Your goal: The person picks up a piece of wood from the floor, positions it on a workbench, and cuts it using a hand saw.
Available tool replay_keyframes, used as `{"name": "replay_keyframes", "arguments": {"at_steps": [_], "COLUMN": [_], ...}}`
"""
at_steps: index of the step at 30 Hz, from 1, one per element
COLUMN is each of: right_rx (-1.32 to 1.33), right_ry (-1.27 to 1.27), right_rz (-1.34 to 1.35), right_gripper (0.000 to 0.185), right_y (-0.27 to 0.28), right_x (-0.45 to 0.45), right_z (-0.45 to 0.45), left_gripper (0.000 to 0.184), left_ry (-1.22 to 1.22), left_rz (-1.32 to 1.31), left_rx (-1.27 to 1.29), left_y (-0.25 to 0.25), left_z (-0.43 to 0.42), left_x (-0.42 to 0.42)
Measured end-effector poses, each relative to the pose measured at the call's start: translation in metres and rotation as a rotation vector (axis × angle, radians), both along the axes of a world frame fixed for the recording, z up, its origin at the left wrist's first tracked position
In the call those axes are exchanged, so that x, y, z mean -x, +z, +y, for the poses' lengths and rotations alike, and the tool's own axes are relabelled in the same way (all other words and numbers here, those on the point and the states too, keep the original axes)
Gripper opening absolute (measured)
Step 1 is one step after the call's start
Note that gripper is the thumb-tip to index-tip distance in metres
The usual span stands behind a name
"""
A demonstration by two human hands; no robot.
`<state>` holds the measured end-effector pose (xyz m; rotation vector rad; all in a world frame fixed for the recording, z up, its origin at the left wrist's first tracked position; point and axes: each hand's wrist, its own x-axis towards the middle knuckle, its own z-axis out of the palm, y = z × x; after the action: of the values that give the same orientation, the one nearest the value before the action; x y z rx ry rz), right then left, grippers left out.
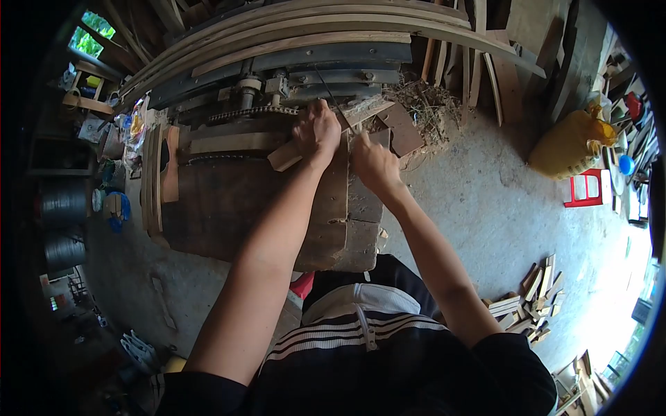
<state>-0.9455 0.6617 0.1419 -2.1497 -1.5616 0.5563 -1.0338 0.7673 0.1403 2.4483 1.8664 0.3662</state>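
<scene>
My left hand [319, 133] is closed over a short piece of wood [284, 157], which lies at a slant on the workbench [236, 201]. The fingers hide the middle of that piece. Close beside it on the right, my right hand [375, 163] makes a fist around the near end of a thin dark rod-like tool [331, 96]. The tool points away and to the left, passing just right of my left hand. Its exact kind cannot be made out, and its grip is hidden in my fist. A pale wood strip [371, 109] shows beyond both hands.
A chain [253, 111] and metal shaft parts [248, 90] sit behind the hands. Long boards [298, 31] lie across the back. Shavings [440, 104] cover the floor at right. Farther right are a yellow sack [563, 147], a red stool [586, 188] and wood offcuts [531, 298].
</scene>
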Motion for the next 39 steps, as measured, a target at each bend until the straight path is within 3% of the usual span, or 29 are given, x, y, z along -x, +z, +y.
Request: {"name": "replay_keyframes", "arguments": {"at_steps": [3,11,16,22,26,28,32,34,39], "right_rx": [0.119,-0.127,0.059,-0.002,-0.038,0.088,0.066,-0.067,-0.007], "right_ry": [0.031,-0.028,0.006,-0.048,-0.014,-0.008,-0.020,-0.038,-0.015], "right_rz": [-0.039,-0.008,-0.039,0.008,-0.004,-0.035,-0.005,-0.012,-0.010], "right_gripper": [0.014,0.018,0.019,0.017,0.017,0.017,0.017,0.017,0.015], "right_y": [0.001,-0.009,-0.001,-0.017,0.002,0.004,-0.004,-0.016,-0.008], "right_x": [-0.002,0.003,-0.002,0.004,0.002,0.000,0.005,0.006,0.001], "right_z": [-0.023,0.014,-0.031,0.028,-0.006,-0.031,-0.002,0.029,-0.021], "left_gripper": [0.022,0.020,0.018,0.020,0.019,0.019,0.020,0.021,0.024], "left_ry": [0.005,-0.018,-0.009,-0.026,-0.023,-0.014,-0.022,0.000,0.015], "left_rz": [0.005,0.018,0.014,0.013,0.022,0.035,0.027,0.032,0.039], "left_rx": [-0.031,-0.031,-0.096,0.003,-0.077,-0.074,-0.047,0.006,0.017], "left_y": [-0.003,0.004,-0.001,-0.001,-0.002,-0.003,-0.004,-0.002,0.002], "left_z": [0.002,0.000,0.000,0.003,0.001,0.000,-0.001,0.003,-0.002], "left_x": [0.000,0.001,0.000,0.002,0.000,0.000,0.001,0.001,-0.002]}}
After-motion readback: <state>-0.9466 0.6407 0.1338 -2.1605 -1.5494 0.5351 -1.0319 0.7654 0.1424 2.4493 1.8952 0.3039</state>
